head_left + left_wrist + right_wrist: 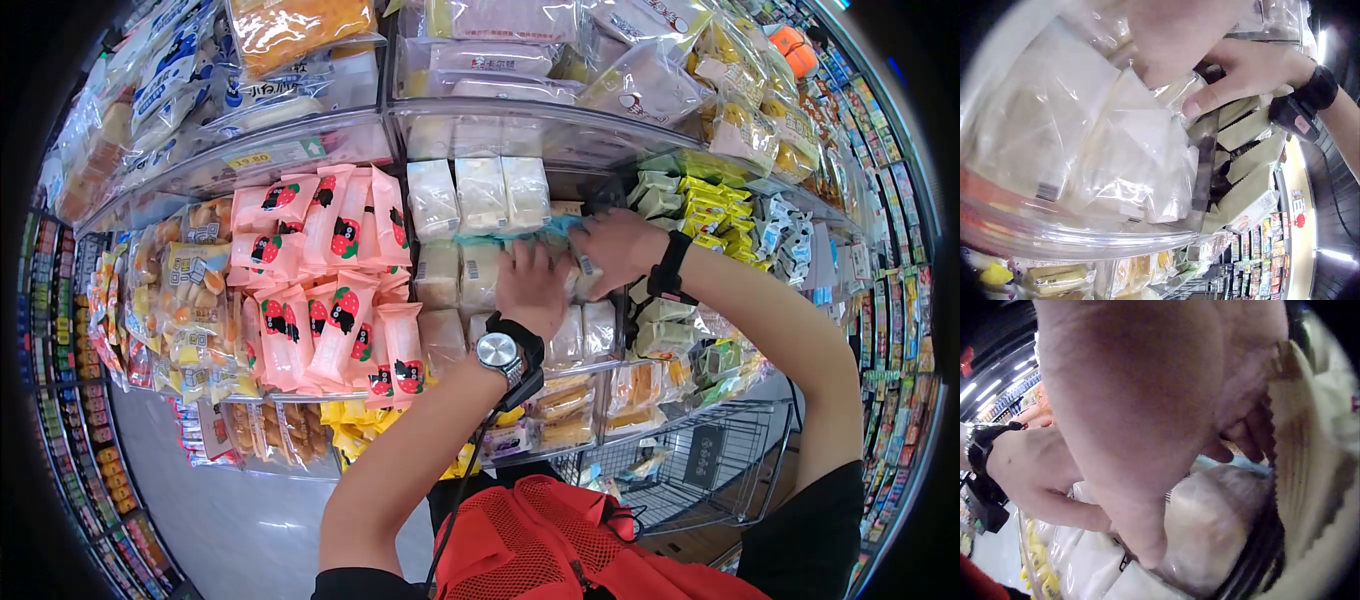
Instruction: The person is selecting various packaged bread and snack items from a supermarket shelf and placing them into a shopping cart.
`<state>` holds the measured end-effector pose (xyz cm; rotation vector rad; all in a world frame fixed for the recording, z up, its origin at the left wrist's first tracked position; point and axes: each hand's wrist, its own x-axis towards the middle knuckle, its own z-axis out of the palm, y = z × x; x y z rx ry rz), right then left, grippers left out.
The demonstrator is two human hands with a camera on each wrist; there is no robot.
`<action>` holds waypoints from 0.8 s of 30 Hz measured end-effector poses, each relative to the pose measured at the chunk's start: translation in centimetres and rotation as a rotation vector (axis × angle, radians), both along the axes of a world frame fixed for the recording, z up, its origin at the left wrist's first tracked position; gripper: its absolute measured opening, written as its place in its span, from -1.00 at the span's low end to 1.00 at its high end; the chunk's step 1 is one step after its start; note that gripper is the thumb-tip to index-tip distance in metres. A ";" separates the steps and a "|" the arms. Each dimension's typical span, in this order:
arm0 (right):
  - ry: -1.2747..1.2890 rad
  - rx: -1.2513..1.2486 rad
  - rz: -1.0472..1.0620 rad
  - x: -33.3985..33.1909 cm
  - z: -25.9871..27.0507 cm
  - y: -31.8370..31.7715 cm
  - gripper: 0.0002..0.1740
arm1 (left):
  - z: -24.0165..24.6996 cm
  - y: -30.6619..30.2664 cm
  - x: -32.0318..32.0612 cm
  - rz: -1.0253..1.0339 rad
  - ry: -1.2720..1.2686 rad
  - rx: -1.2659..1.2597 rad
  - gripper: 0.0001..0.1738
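In the head view my left hand [532, 290] reaches palm down over a row of clear-wrapped white bread packs [438, 275], its fingers laid forward across their tops. Beside it, my right hand [622, 250] comes in from the right, fingers spread over the row's right end. The right wrist view shows its thumb on the near side of a wrapped bread pack [1210, 519] and bent fingers at the far side, holding the pack between them. Light blue material [490, 240] lies just past the fingertips. In the left wrist view, the left fingertips are hidden.
Upright white packs [480, 195] stand behind the hands. Pink strawberry-print packs [330, 300] fill the left section, and green-yellow packets [715, 210] the right. A clear divider [1207, 162] borders the bread section. Below are a shelf rail [570, 372] and a shopping cart [700, 460].
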<state>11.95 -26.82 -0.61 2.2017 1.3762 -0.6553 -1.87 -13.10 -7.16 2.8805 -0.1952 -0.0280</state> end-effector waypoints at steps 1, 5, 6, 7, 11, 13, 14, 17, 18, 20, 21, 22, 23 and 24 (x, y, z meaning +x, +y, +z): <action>0.001 0.002 -0.002 0.1 -0.4 -0.2 0.17 | 0.0 -0.1 -0.1 0.010 -0.015 0.004 -0.38; -0.040 0.007 -0.009 0.5 -1.3 0.5 0.33 | 0.0 -0.2 -0.3 0.029 -0.091 0.005 -0.40; 0.010 -0.102 -0.057 0.8 -1.4 1.0 0.37 | 0.0 0.2 -0.2 0.019 -0.060 -0.029 -0.41; 0.013 -0.098 -0.062 0.8 -1.5 1.3 0.37 | 0.1 0.5 -0.3 0.008 -0.027 -0.062 -0.42; 0.094 -0.173 -0.131 0.9 -0.1 2.2 0.36 | 0.6 0.7 -0.8 0.035 -0.078 -0.048 -0.44; 0.140 -0.191 -0.163 1.2 1.1 2.4 0.34 | 0.9 0.7 -1.5 0.069 -0.138 -0.029 -0.43; 0.216 -0.046 -0.214 1.2 1.8 2.4 0.33 | 1.1 0.8 -2.0 0.064 -0.140 -0.023 -0.43; 0.326 0.254 -0.380 1.4 2.5 2.7 0.26 | 4.2 3.4 -3.1 0.099 -0.165 -0.032 -0.43; 0.366 0.378 -0.499 1.5 2.1 2.9 0.21 | 3.9 3.8 -3.2 0.109 -0.201 -0.001 -0.46; 0.513 0.489 -0.548 2.3 0.3 3.2 0.14 | 4.8 5.3 -3.3 0.091 -0.237 0.070 -0.49; 0.660 0.589 -0.591 2.3 -1.0 3.3 0.09 | 5.8 6.5 -3.3 0.071 -0.235 0.098 -0.50; 0.775 0.668 -0.576 2.1 -1.5 3.9 -0.06 | 6.3 7.5 -3.2 0.030 -0.328 0.084 -0.56; 0.773 0.681 -0.582 1.8 -1.8 4.2 -0.06 | 6.8 8.1 -3.4 0.018 -0.330 0.091 -0.56; 0.751 0.718 -0.614 1.2 -1.9 4.7 -0.09 | 7.4 8.6 -3.8 0.052 -0.332 0.053 -0.58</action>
